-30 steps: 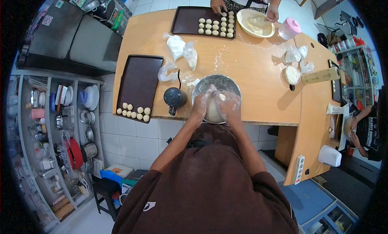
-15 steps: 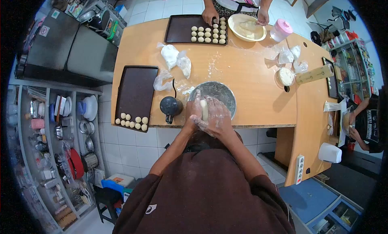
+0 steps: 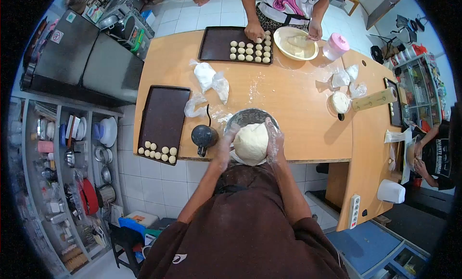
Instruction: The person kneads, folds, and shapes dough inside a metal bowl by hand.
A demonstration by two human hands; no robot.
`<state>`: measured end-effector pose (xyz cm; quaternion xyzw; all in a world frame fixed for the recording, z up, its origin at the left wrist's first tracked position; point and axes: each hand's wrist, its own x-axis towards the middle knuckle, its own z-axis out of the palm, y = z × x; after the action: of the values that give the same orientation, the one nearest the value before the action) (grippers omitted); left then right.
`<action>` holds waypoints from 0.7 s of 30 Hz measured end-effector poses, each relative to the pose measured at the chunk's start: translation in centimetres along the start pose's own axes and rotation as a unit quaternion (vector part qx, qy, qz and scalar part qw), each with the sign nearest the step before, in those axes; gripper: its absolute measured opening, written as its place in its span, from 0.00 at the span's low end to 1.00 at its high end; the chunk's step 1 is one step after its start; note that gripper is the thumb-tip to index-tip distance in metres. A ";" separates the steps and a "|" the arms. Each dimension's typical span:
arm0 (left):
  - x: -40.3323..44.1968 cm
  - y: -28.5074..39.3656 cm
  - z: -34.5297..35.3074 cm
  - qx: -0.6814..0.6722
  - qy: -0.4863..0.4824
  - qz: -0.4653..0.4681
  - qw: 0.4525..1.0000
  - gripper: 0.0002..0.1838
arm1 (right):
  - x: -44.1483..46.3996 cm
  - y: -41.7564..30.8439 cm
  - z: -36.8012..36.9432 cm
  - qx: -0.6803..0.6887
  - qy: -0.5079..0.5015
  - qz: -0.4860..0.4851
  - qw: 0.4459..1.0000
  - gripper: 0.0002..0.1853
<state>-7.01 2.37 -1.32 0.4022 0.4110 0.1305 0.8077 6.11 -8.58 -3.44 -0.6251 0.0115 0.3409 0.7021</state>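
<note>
A large, pale ball of dough (image 3: 251,144) sits at the table's near edge, over the near side of a metal bowl (image 3: 245,116) and hiding part of it. My left hand (image 3: 225,146), dusted with flour and slightly blurred, is against the dough's left side. On the other side, my right hand (image 3: 275,145) grips the dough with fingers pointing away from me. Just left of the bowl stands a dark, round-topped object with a cord (image 3: 204,135), whose kind I cannot make out.
A dark tray (image 3: 163,110) with several dough balls lies left. Floury plastic bags (image 3: 206,77) lie beyond the bowl. Opposite, a person's hand (image 3: 254,31) touches balls on another tray (image 3: 214,43), beside a cream basin (image 3: 298,55). A pink-lidded jar (image 3: 336,45) stands right of it.
My hands were pressed close together over the bowl around a small pale piece of dough. Now they are apart, on either side of a large dough ball that has come into view.
</note>
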 end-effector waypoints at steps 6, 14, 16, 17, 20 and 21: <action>-1.0 -0.1 2.2 -0.021 0.046 0.010 0.999 0.19 | -2.7 -3.6 2.2 -0.268 0.004 -0.019 0.963 0.26; -0.5 -0.4 0.0 -0.059 -0.005 -0.050 0.997 0.21 | -1.5 -5.4 0.4 -0.139 -0.285 0.027 0.948 0.37; -0.1 -1.0 0.1 -0.015 0.014 -0.003 1.000 0.21 | -1.8 -4.8 0.9 -0.350 -0.253 -0.035 0.901 0.36; 0.0 -1.3 0.2 0.007 0.022 0.019 1.000 0.22 | -1.3 -3.9 1.0 -0.359 -0.232 0.000 0.904 0.36; 0.4 -0.9 0.7 0.038 0.080 -0.009 0.996 0.23 | -0.9 -3.1 1.0 -0.331 -0.217 0.048 0.917 0.31; 1.3 -2.1 -0.3 0.009 0.078 -0.023 0.997 0.23 | -1.1 -2.8 1.1 -0.310 -0.220 0.057 0.923 0.29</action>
<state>-6.69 1.94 -3.74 0.3882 0.4827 0.1391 0.7726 6.25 -8.09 -0.29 -0.7191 -0.2137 0.4960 0.4373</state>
